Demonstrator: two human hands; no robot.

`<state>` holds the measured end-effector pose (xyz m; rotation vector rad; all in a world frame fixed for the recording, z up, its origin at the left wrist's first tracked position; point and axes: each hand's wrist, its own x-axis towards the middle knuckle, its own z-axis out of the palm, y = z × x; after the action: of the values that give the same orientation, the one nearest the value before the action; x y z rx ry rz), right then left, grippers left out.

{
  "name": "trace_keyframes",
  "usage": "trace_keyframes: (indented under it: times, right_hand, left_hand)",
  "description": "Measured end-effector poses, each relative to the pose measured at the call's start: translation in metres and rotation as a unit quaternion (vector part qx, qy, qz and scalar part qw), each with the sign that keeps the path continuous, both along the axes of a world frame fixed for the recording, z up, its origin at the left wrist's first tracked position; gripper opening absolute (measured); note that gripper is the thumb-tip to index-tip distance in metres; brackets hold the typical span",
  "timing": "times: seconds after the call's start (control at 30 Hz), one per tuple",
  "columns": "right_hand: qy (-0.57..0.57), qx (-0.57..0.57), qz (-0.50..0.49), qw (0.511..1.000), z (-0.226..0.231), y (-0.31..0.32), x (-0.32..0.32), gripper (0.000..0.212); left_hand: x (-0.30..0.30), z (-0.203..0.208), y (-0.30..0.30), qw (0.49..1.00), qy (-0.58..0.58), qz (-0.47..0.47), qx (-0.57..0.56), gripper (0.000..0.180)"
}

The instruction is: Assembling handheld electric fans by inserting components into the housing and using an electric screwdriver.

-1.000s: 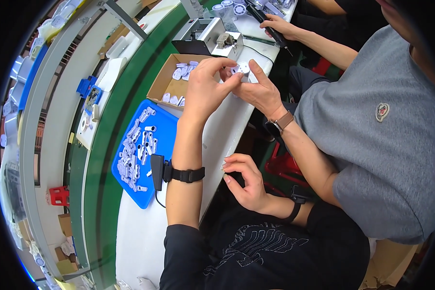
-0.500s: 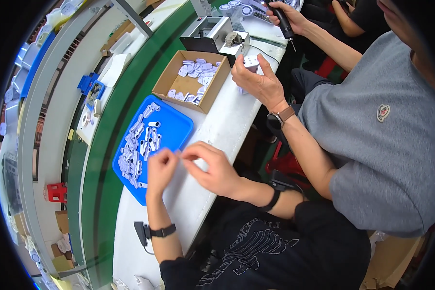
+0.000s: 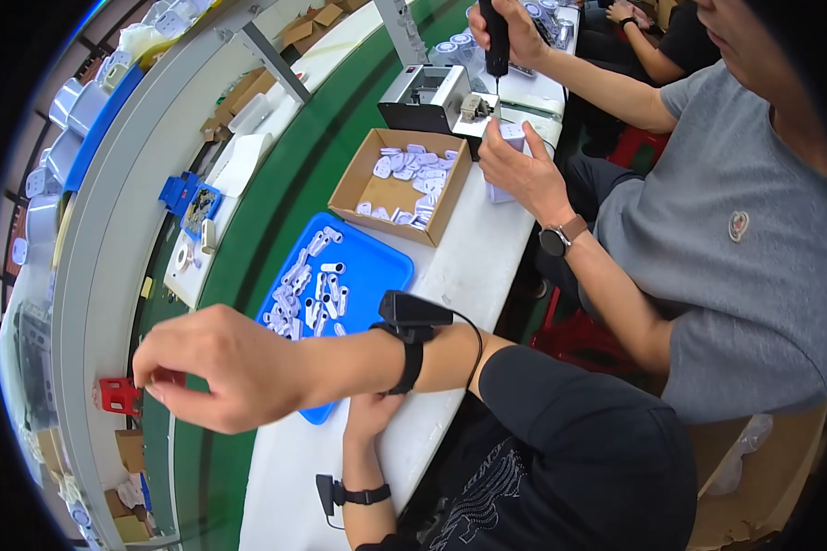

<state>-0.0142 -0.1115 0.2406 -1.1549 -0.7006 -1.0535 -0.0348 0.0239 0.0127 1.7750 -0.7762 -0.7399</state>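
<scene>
My right hand [image 3: 222,369] reaches far left across the bench, past the near end of the blue tray. Its thumb and fingers curl into a pinch; whatever is between the tips is too small to make out. Under my right forearm is my left hand [image 3: 373,413], beside the near edge of the tray, its fingers hidden by that forearm. The blue tray [image 3: 377,266] holds several small white tube-shaped plastic parts [image 3: 289,298], some with dark round ends. My right arm covers part of the tray.
Beyond the tray stands a cardboard box [image 3: 404,231] with flat white plastic pieces, then a small grey-and-black machine [image 3: 429,96]. On the right, a co-worker in grey holds a black electric screwdriver [image 3: 496,41] over a white housing [image 3: 503,191]. A green conveyor [image 3: 220,459] runs along the left.
My hands have parted: the right one has swung left across the tray, while the left has dropped beneath the right forearm. The co-worker's screwdriver has come down to the white housing. The view has shifted.
</scene>
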Motion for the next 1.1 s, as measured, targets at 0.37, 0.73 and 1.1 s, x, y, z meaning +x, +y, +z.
trace_keyframes:
  times: [0.37, 0.73, 1.1]
  right_hand:
    - [0.035, -0.016, 0.010, 0.999, -0.017, 0.010, 0.030, 0.009]
    - [0.066, -0.024, -0.009, 0.998, -0.023, -0.003, 0.052, 0.006]
    - [0.090, -0.013, -0.010, 0.996, -0.021, -0.013, 0.058, 0.007]
  left_hand:
    - [0.000, 0.009, -0.005, 0.999, -0.039, 0.013, -0.007, 0.022]
    - [0.002, 0.016, -0.012, 0.998, 0.061, 0.010, 0.002, 0.020]
    - [0.011, -0.006, 0.006, 0.998, 0.056, -0.008, -0.002, 0.020]
